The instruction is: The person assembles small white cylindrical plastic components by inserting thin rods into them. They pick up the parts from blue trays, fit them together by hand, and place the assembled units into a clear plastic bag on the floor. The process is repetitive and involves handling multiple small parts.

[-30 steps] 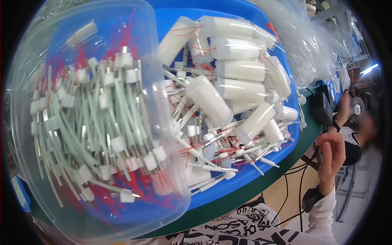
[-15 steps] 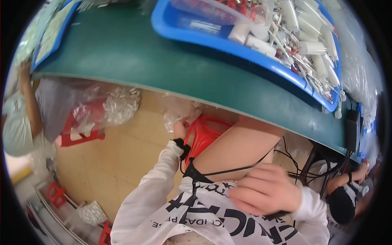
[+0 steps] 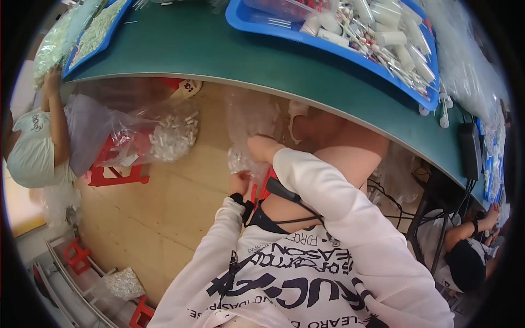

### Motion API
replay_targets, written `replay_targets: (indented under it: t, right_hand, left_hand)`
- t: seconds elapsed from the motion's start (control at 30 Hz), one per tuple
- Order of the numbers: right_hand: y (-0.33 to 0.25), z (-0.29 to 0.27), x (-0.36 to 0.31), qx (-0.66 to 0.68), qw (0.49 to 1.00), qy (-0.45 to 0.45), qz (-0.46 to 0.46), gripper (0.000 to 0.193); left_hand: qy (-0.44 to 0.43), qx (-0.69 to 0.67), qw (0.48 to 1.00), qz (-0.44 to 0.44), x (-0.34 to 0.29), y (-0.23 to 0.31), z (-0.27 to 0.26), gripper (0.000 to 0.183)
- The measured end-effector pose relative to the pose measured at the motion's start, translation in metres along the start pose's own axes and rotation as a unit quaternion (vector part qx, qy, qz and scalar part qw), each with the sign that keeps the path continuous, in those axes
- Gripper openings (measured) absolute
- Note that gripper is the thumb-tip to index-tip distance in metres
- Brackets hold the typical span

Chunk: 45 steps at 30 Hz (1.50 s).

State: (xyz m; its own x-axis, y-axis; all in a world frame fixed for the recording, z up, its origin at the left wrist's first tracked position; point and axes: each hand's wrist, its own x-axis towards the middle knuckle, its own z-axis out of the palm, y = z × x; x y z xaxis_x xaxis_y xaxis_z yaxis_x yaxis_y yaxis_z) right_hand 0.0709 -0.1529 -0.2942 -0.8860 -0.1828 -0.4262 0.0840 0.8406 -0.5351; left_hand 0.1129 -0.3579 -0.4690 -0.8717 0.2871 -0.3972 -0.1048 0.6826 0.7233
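A clear plastic bag (image 3: pixel 249 117) hangs below the table's front edge, by my knees. My left hand (image 3: pixel 239 182) is closed at its lower side, its fingers gathered on the crumpled plastic. Across my lap reaches my right arm, bringing my right hand (image 3: pixel 264 147) against the bag, just above the left one. The fingers of the right hand are hidden, and what lies inside the bag is hard to make out. Below my hands shows part of a red stool (image 3: pixel 266 185).
On the green table (image 3: pixel 180 52) stands a blue tray (image 3: pixel 333 48) full of white tubes and thin sticks. Further left, a bag of small white pieces (image 3: pixel 174 136) rests on a red stool (image 3: pixel 117 174) beside a person (image 3: pixel 41 145). Black cables (image 3: pixel 391 202) run under the table at right.
My right hand has moved from in front of my shirt, forward and left, to the bag. My left hand stays by the bag. The view has shifted slightly.
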Motion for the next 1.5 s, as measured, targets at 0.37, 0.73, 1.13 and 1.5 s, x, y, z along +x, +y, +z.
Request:
replay_targets:
  t: [0.37,0.73,1.13,1.5]
  right_hand:
    - [-0.073,0.021,-0.088,-0.061,0.972,0.057,-0.221,0.009]
    - [-0.052,0.011,-0.116,0.021,0.990,0.078,-0.116,0.020]
    - [-0.012,0.000,-0.058,-0.178,0.983,-0.023,0.035,0.018]
    - [0.008,-0.105,-0.111,0.244,0.955,0.124,-0.111,0.016]
  left_hand:
    - [-0.064,0.258,0.962,-0.066,0.086,0.161,-0.073,0.049]
    - [0.216,0.112,0.968,0.066,0.032,0.163,-0.136,0.025]
    - [0.232,0.026,0.972,-0.012,0.037,0.150,-0.193,0.041]
    - [0.221,0.024,0.975,0.002,0.047,0.140,-0.199,0.046]
